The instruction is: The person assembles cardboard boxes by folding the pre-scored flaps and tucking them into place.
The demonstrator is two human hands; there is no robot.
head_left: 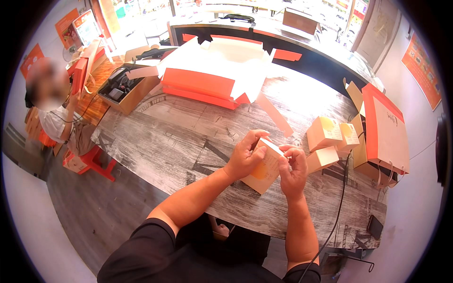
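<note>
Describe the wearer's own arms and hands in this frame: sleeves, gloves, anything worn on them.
Both forearms enter from the lower edge and are bare. The left hand and right hand wear no gloves, and no watch, ring or wristband shows. Short black sleeves end near the elbows, clearest on the left arm; only a sliver of black sleeve shows on the right. No markings are visible on the fabric.

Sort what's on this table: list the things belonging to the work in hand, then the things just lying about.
In hand:
- small cardboard box, held between left hand and right hand
- three similar small boxes stacked just to the right

Lying about:
- big orange and white carton, open
- open brown box of cables
- orange-faced flat carton
- black cable
- dark phone-like slab
</note>
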